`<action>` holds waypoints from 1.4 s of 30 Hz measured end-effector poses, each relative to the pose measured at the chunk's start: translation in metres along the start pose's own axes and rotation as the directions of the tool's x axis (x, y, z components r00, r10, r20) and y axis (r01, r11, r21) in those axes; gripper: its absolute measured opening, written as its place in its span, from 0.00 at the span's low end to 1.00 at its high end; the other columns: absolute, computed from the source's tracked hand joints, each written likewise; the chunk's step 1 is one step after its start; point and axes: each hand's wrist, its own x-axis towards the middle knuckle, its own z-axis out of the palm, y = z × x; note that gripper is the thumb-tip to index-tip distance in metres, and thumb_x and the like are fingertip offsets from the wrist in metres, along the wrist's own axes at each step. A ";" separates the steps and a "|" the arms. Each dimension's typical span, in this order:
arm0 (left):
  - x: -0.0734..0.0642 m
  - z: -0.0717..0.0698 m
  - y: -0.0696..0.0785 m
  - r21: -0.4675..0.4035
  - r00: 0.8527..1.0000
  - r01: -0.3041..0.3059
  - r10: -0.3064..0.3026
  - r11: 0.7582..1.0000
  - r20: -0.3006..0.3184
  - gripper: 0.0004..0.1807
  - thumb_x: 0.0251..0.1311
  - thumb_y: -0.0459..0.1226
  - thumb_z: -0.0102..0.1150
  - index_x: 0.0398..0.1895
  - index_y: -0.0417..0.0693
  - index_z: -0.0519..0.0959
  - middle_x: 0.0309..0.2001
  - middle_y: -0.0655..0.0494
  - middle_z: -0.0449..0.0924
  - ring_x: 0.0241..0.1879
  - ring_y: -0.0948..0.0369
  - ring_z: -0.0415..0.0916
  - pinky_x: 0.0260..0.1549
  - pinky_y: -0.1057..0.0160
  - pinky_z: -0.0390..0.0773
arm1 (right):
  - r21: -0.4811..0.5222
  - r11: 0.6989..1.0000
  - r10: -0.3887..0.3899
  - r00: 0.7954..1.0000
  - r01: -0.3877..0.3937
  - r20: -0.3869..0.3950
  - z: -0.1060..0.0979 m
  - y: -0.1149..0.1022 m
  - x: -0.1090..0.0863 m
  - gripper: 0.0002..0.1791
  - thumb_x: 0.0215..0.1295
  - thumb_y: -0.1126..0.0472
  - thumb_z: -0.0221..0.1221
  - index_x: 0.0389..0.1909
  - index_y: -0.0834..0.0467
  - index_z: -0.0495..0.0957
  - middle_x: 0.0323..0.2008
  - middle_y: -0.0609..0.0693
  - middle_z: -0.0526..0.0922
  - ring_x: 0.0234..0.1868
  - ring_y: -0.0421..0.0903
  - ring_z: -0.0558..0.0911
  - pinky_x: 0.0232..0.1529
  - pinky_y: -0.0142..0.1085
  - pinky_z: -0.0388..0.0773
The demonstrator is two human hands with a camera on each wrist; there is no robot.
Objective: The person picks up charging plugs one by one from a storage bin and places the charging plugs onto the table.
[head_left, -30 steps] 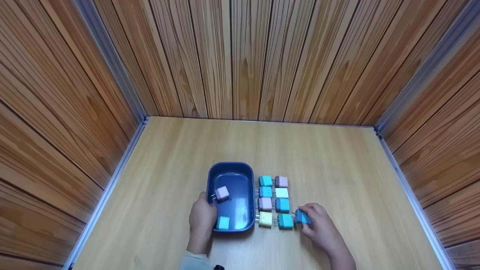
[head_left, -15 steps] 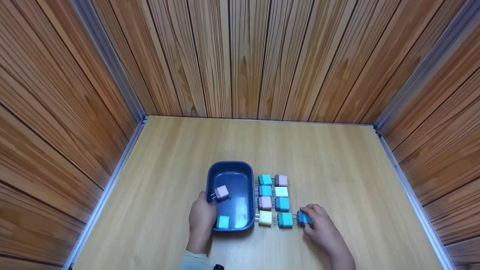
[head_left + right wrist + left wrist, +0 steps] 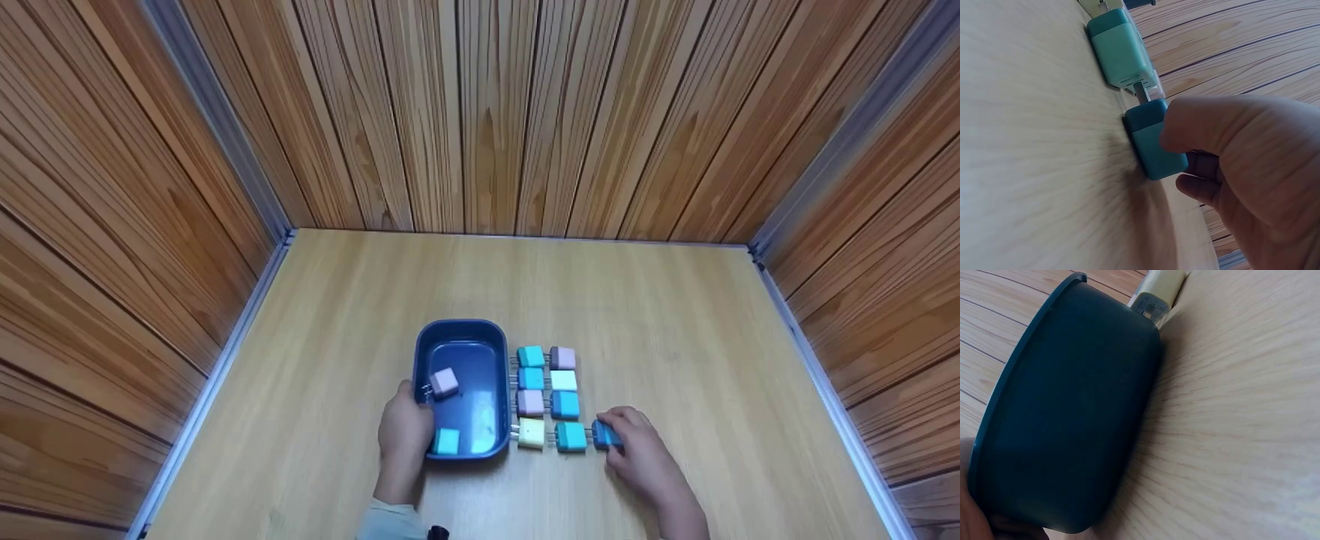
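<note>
My left hand [image 3: 406,431] grips the left wall of a dark blue tray [image 3: 499,390], thumb over the rim. Inside the tray lie a pink plug charger [image 3: 444,382] and a teal one [image 3: 446,442]. With thumb and fingers my right hand [image 3: 645,450] pinches a blue plug charger [image 3: 604,435], low at the table. Its metal prongs point left at a teal-green charger [image 3: 571,436], and in the right wrist view they reach right up to that charger's end [image 3: 1123,53]. The left wrist view shows mostly the tray's outer wall [image 3: 1067,405].
Two columns of chargers line the tray's right side, among them a yellow one [image 3: 531,433], a pink one [image 3: 530,403] and a white one [image 3: 563,380]. Wood-panelled walls [image 3: 487,112] enclose the wooden table [image 3: 675,315] at the back and both sides.
The blue charger in my right hand has shifted slightly and now sits closer in line with the teal-green one. My left hand stays on the tray.
</note>
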 end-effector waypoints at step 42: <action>0.001 0.000 0.000 0.004 1.000 0.002 -0.002 1.000 0.000 0.17 0.68 0.31 0.50 0.58 0.41 0.76 0.52 0.42 0.84 0.42 0.52 0.82 0.39 0.48 0.80 | 0.057 0.955 -0.278 0.946 0.291 -0.168 -0.012 -0.066 -0.012 0.34 0.63 0.57 0.71 0.70 0.46 0.73 0.69 0.47 0.73 0.72 0.52 0.70 0.69 0.56 0.67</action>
